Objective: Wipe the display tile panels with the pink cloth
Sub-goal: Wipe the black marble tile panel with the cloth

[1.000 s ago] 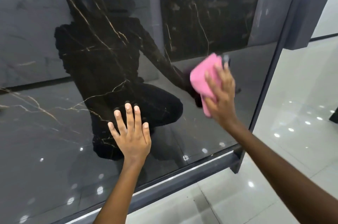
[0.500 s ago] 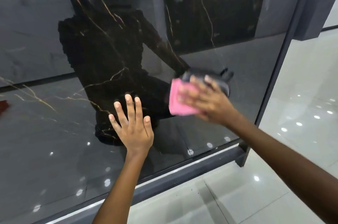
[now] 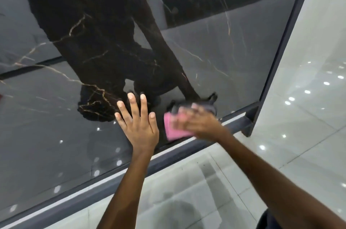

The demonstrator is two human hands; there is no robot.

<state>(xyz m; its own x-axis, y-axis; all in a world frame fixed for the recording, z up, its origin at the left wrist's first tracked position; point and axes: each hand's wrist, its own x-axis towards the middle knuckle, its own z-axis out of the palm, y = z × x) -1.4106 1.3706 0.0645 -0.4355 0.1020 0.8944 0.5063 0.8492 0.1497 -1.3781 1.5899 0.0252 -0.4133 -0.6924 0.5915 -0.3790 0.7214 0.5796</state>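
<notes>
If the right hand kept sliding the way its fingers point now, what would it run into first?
The right hand, pressing the pink cloth against the tile panel, points up and left toward the left hand flat on the panel. Likely the cloth's edge would meet that hand first, though blur hides the exact heading.

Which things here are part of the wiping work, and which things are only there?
Part of the work: pink cloth; dark tile panel; right hand pressing the cloth; left hand flat on the panel.

Only there: grey metal frame; white floor.
</notes>
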